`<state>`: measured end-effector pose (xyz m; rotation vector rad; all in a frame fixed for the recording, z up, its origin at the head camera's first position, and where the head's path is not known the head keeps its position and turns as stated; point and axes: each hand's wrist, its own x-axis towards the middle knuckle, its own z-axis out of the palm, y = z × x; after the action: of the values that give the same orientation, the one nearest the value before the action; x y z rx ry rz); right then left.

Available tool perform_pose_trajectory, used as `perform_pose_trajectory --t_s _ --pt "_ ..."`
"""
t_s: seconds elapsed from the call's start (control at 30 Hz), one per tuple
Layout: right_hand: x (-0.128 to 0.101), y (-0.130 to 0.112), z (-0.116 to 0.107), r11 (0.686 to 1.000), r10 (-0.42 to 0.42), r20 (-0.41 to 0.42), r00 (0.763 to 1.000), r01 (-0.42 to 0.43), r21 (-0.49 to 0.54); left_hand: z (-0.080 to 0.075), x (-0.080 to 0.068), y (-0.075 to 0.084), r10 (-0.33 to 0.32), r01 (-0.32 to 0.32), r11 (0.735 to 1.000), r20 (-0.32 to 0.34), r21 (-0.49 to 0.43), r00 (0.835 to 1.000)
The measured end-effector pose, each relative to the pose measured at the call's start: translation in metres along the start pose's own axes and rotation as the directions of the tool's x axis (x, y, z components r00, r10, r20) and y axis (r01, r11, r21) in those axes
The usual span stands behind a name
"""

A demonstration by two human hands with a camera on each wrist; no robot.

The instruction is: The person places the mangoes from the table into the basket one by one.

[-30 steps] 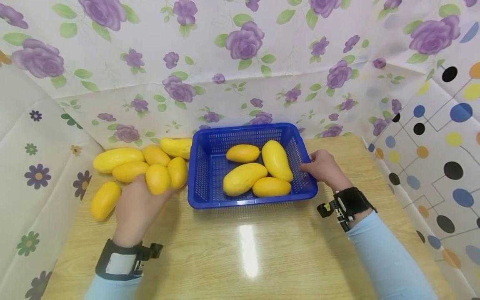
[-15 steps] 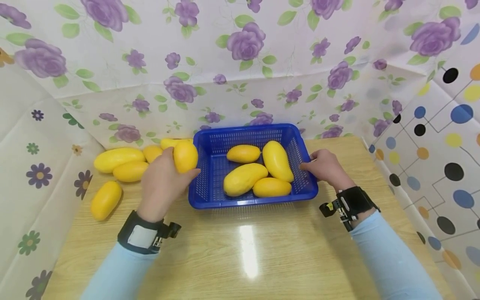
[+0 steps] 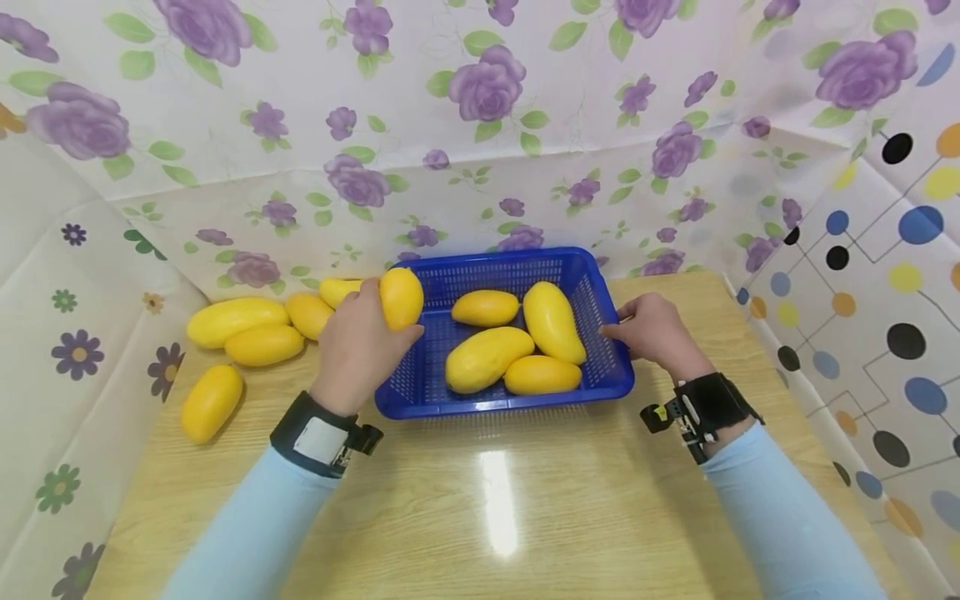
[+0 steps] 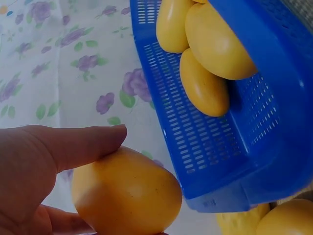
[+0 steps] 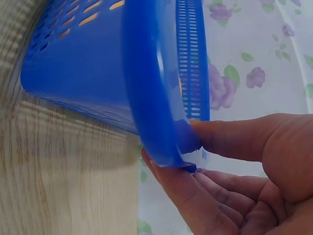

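My left hand (image 3: 360, 346) grips a yellow mango (image 3: 402, 297) with the thumb on one side and fingers on the other. It is raised over the left rim of a blue plastic basket (image 3: 487, 408). In the left wrist view the thumb (image 4: 93, 142) lies across the top of this mango, beside the basket's corner. Several mangoes (image 3: 489, 358) lie inside the basket, mostly toward its right half. At the basket's right end, my right hand (image 3: 654, 333) pinches the rim; the right wrist view shows the thumb (image 5: 234, 139) inside and fingers beneath.
Left of the basket, several more mangoes (image 3: 236, 321) are grouped near the back, partly hidden by my left hand. A single mango (image 3: 212, 404) lies apart, nearer the front. The wooden table (image 3: 420, 500) is bounded by a floral sheet (image 3: 450, 192) behind and patterned sheets on both sides.
My left hand has lifted a mango from the group and carried it right, to the basket's left rim. My right hand stays at the basket's right end.
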<state>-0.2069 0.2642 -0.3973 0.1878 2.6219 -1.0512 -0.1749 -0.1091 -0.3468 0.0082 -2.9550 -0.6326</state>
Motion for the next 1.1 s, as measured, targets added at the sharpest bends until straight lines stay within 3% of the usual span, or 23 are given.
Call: perform_pose_trajectory --t_s 0.37,0.83,1.1 --pt "0.002 0.001 0.003 1.0 -0.008 -0.012 1.0 0.008 0.0 0.014 0.019 0.012 -0.026 0.024 1.0 0.076 0.018 0.997" --pt "-0.002 -0.002 0.005 1.0 0.023 -0.023 0.999 -0.023 -0.021 0.049 0.037 0.011 0.031 -0.048 0.99 0.13 0.132 0.991" --pt "0.0 -0.003 0.005 0.998 0.007 -0.031 0.999 -0.009 -0.056 0.057 0.045 0.014 0.041 -0.073 0.969 0.136 0.235 0.99"
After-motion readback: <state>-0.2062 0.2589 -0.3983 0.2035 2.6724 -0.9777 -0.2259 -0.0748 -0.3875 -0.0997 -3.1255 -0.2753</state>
